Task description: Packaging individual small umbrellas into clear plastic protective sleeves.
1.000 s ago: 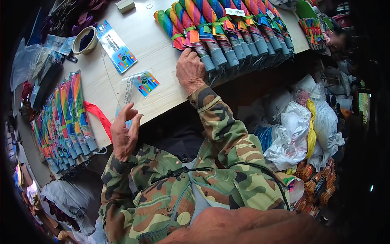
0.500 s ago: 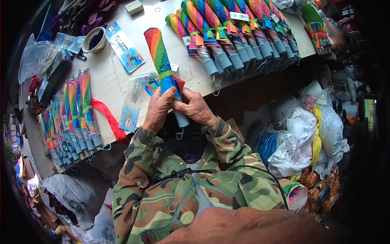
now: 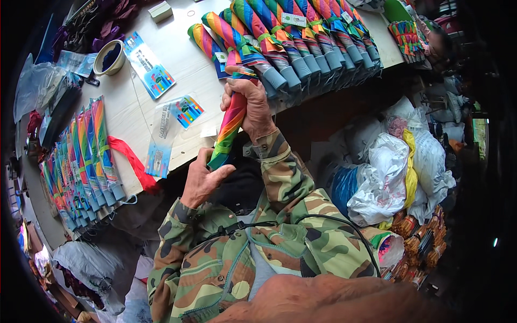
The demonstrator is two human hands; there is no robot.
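A folded rainbow umbrella (image 3: pixel 231 125) is held slanting above the table's front edge. My right hand (image 3: pixel 252 102) is closed around its upper part, fingers wrapped over the cloth. At the lower, green end, my left hand (image 3: pixel 202 177) has its thumb and fingers around the cloth. No grey handle shows on this umbrella. Just beyond my right hand lies a row of folded rainbow umbrellas (image 3: pixel 280 40), their grey handles pointing toward me. A small white tag (image 3: pixel 209 131) lies by the held umbrella.
Smaller stack of folded umbrellas (image 3: pixel 86 156) and red ribbon (image 3: pixel 132 164) at left. Clear printed sleeve (image 3: pixel 160 132), blue printed packet (image 3: pixel 148 64), bowl (image 3: pixel 110 58) and small box (image 3: pixel 160 12) rest on the table (image 3: pixel 183 59). White plastic bags (image 3: pixel 382 172) heap up at right.
The umbrella, earlier upright with its grey handle toward me, now slants with the handle out of sight. My right hand has moved up it, my left down. The view has shifted slightly.
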